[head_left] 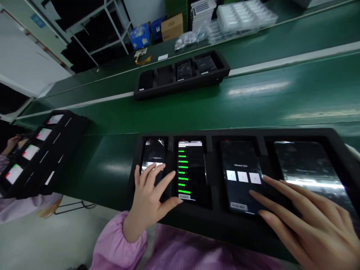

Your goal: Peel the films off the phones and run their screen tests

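Note:
Four compartments would be hard to miss in the black tray (209,180) before me, each holding a smartphone. Over the leftmost smartphone (153,150) my left hand (152,191) is spread, its fingertips at the white boxes on the screen. Beside it, a second smartphone (191,172) shows a list of green lines. My right hand (312,221) is open, with a fingertip at the box marked 3 on the third smartphone (239,195), which reads "Vibrator test". The rightmost smartphone (303,161) has a dark, reflective screen, partly covered by my right hand.
Across the green bench (112,157), another black tray (180,86) holds dark phones. Stacked black trays (67,138) with lit phones stand at left, near a co-worker's hand (12,144). Clear plastic trays (242,17), a cardboard box (172,28) and blue bins (140,37) are at the back.

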Demonstrator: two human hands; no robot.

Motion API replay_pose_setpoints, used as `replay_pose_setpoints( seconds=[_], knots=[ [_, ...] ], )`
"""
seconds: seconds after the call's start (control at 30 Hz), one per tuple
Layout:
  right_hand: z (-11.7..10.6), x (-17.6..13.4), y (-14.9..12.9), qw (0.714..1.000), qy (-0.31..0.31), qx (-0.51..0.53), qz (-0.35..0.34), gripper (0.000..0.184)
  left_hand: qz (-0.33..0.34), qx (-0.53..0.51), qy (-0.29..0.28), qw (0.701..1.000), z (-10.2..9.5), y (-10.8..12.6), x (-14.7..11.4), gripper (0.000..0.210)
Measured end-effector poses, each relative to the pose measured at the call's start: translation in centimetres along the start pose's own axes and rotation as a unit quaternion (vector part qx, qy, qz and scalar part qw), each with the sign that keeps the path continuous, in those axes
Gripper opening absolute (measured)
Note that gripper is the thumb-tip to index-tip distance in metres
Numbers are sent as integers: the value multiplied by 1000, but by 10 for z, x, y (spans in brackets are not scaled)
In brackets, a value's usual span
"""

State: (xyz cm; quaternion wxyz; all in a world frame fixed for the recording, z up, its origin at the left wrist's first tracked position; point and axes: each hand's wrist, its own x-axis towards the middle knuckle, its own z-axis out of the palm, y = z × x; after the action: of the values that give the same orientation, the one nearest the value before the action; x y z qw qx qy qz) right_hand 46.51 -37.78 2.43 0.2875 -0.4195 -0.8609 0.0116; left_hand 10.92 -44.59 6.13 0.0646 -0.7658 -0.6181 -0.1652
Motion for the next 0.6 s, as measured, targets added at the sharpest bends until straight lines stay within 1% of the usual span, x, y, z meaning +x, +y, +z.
replay_pose_setpoints(
  seconds=[0.07,0.17,0.23,0.3,0.37,0.47,0.6],
  knots=[
    [0,1,1,1000,1,0,-7,58,9,2,-14,1000,5,9,7,58],
    [-1,3,2,1000,9,-3,-29,41,13,16,-32,999,10,16,12,62],
    [-2,5,3,999,13,-9,-46,34,13,16,-19,1000,10,18,11,65],
    [-4,7,2,998,13,-18,-58,34,19,3,7,1000,8,20,7,66],
    [-5,8,0,998,8,-29,-60,35,26,-17,27,999,6,22,1,62],
    [-7,11,-3,997,9,-41,-63,35,40,-31,24,998,4,26,-5,55],
    [-8,14,-5,996,10,-49,-73,34,53,-24,25,998,8,29,-8,54]
  ],
)
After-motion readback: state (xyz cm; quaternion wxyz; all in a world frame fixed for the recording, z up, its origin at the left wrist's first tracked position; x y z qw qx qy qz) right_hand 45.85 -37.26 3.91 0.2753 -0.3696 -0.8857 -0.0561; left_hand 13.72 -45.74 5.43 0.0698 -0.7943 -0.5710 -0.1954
